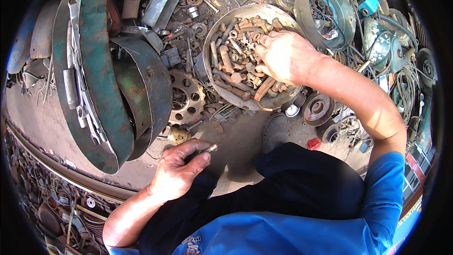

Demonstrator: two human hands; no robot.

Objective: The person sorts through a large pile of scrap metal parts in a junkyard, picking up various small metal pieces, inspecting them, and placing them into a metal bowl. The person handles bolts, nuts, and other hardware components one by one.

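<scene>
My right hand reaches into a wide round metal basin full of rusty bolts and nuts. Its fingers are bent down among the hardware at the basin's right side, and the fingertips are partly hidden, so whether they grip a piece does not show. Low over my lap, my left hand is closed, pinching a small metal bolt between thumb and forefinger. One end of it pokes out to the right; the rest is covered by the fingers.
Curved green metal sheets stand on the left with wrenches against them. A rusty perforated disc lies beside the basin. Behind right, a round tin holds small parts. My shoe is just below the basin, amid scrap.
</scene>
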